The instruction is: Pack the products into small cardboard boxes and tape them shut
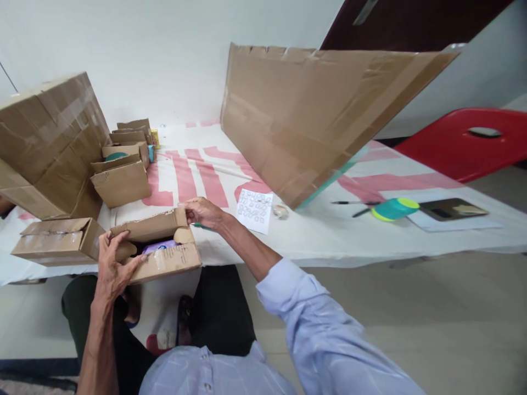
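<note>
A small cardboard box (173, 263) lies at the table's front edge with its lid (150, 226) raised. Inside it shows part of a purple packet (160, 246); the rest is hidden by the box walls. My left hand (112, 262) grips the box's left end, with the thumb over the front wall and the fingers at the lid side. At the right end, my right hand (205, 213) pinches the corner of the raised lid. Just beyond the box, near my right hand, lies a thin green item (200, 225), partly covered.
Left stand a closed cardboard box (53, 241), a large carton (53, 148) and a row of small open boxes (122, 186). A big cardboard panel (313, 115) leans at centre. Rightward lie a marked sheet (254, 211), a teal-yellow cylinder (395, 209), pens and a phone (453, 209).
</note>
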Demonstrator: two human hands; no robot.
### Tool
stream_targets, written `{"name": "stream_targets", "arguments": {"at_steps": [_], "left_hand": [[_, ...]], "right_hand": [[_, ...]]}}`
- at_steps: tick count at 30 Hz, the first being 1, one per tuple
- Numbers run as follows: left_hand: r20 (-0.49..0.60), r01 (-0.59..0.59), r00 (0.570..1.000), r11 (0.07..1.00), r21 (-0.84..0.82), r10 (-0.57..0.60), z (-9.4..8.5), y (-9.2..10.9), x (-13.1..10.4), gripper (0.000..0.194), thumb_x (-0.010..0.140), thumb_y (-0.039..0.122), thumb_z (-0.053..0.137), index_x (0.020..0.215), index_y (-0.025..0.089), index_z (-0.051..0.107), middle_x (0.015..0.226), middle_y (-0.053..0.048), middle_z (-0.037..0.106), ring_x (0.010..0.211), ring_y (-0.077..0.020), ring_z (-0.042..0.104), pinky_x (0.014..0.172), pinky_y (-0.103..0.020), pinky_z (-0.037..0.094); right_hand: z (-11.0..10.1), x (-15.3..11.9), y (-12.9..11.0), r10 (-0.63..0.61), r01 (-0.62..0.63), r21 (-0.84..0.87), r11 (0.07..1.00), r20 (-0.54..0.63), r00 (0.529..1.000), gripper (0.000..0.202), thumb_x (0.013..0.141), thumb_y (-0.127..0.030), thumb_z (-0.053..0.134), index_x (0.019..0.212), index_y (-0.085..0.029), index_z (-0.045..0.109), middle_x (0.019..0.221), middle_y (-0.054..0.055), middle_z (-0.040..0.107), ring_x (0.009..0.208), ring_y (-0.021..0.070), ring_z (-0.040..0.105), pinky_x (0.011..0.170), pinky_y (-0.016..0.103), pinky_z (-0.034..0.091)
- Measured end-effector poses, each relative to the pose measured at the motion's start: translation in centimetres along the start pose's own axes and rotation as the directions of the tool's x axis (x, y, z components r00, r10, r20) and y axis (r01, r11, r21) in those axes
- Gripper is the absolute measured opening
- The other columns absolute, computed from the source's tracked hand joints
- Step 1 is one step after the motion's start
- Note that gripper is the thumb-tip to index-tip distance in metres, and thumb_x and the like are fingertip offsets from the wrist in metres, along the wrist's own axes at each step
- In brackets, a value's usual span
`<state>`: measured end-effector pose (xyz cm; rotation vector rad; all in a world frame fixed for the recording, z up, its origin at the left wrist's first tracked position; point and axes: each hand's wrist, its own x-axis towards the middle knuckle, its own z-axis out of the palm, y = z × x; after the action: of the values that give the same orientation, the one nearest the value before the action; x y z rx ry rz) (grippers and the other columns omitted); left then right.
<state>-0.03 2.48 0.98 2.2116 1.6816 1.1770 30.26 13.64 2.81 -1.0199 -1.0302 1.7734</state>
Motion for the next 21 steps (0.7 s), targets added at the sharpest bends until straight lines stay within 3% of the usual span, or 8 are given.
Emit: {"name": "stream_targets", "arguments": {"at_steps": [4, 7, 9, 11, 14, 18, 21], "left_hand": [[-0.029, -0.020, 0.999, 0.999, 0.047, 0.022, -0.5, 1.0, 0.9, 0.072, 0.085, 0.063, 0.084, 0.142, 0.027, 0.059, 0.152, -0.016, 0.048, 0.146, -0.0404, 0.049, 0.122, -0.058, 0.043], [-0.037, -0.089, 0.995, 0.987, 0.132, 0.095, -0.1, 3.4, 2.6, 0.070, 0.090, 0.058, 0.081, 0.146, 0.026, 0.056, 0.164, -0.018, 0.046, 0.152, -0.0437, 0.044, 0.125, -0.061, 0.033], [0.024, -0.161, 0.987, 0.974, 0.158, 0.159, 0.8, 5.3, 4.0, 0.061, 0.095, 0.052, 0.077, 0.146, 0.025, 0.058, 0.162, -0.018, 0.052, 0.150, -0.0437, 0.047, 0.125, -0.061, 0.029], [0.102, -0.239, 0.969, 0.959, 0.151, 0.226, 2.3, 7.0, 5.3, 0.046, 0.099, 0.042, 0.074, 0.140, 0.023, 0.064, 0.151, -0.017, 0.064, 0.141, -0.0410, 0.057, 0.122, -0.059, 0.029], [0.173, -0.336, 0.935, 0.931, 0.142, 0.311, 4.5, 8.3, 6.5, 0.014, 0.103, 0.030, 0.066, 0.112, 0.022, 0.074, 0.119, -0.012, 0.077, 0.112, -0.0326, 0.069, 0.110, -0.052, 0.038], [0.144, -0.456, 0.890, 0.864, 0.215, 0.434, 5.9, 8.2, 6.7, 0.022, 0.108, 0.024, 0.056, 0.092, 0.022, 0.071, 0.093, -0.007, 0.075, 0.087, -0.0249, 0.066, 0.084, -0.041, 0.041], [0.086, -0.519, 0.853, 0.816, 0.254, 0.515, 6.0, 7.9, 6.6, 0.023, 0.108, 0.020, 0.055, 0.089, 0.022, 0.069, 0.089, -0.005, 0.074, 0.083, -0.0227, 0.064, 0.080, -0.039, 0.039]], "right_hand": [[-0.2, -0.6, 0.2, -0.127, 0.129, -0.101, 0.986, 0.033, 0.991, 0.044, 0.069, -0.048, 0.097, 0.064, -0.016, 0.067, 0.062, 0.001, 0.068, 0.056, 0.0105, 0.061, 0.054, 0.022, 0.052], [0.2, -1.1, 0.1, -0.199, 0.206, -0.168, 0.964, 0.056, 0.978, 0.048, 0.064, -0.056, 0.098, 0.064, -0.017, 0.070, 0.065, 0.002, 0.071, 0.059, 0.0121, 0.064, 0.057, 0.023, 0.057], [0.6, -1.5, 0.0, -0.233, 0.244, -0.209, 0.947, 0.074, 0.970, 0.047, 0.065, -0.058, 0.095, 0.066, -0.017, 0.071, 0.066, 0.002, 0.070, 0.060, 0.0125, 0.065, 0.058, 0.024, 0.059], [1.1, -1.8, -0.1, -0.264, 0.281, -0.246, 0.928, 0.098, 0.959, 0.046, 0.068, -0.058, 0.092, 0.067, -0.017, 0.072, 0.065, 0.000, 0.068, 0.061, 0.0126, 0.065, 0.059, 0.024, 0.060], [1.3, -2.1, -0.2, -0.282, 0.311, -0.288, 0.906, 0.138, 0.949, 0.045, 0.070, -0.058, 0.091, 0.068, -0.017, 0.072, 0.065, -0.001, 0.066, 0.062, 0.0123, 0.065, 0.059, 0.023, 0.060], [0.8, -1.9, 0.2, -0.234, 0.265, -0.270, 0.926, 0.141, 0.962, 0.048, 0.068, -0.060, 0.091, 0.066, -0.016, 0.072, 0.064, 0.002, 0.068, 0.060, 0.0119, 0.063, 0.050, 0.020, 0.053], [0.5, -1.2, 1.1, -0.196, 0.210, -0.181, 0.961, 0.090, 0.976, 0.048, 0.063, -0.058, 0.094, 0.065, -0.016, 0.071, 0.063, 0.002, 0.068, 0.060, 0.0122, 0.062, 0.047, 0.019, 0.050]]}}
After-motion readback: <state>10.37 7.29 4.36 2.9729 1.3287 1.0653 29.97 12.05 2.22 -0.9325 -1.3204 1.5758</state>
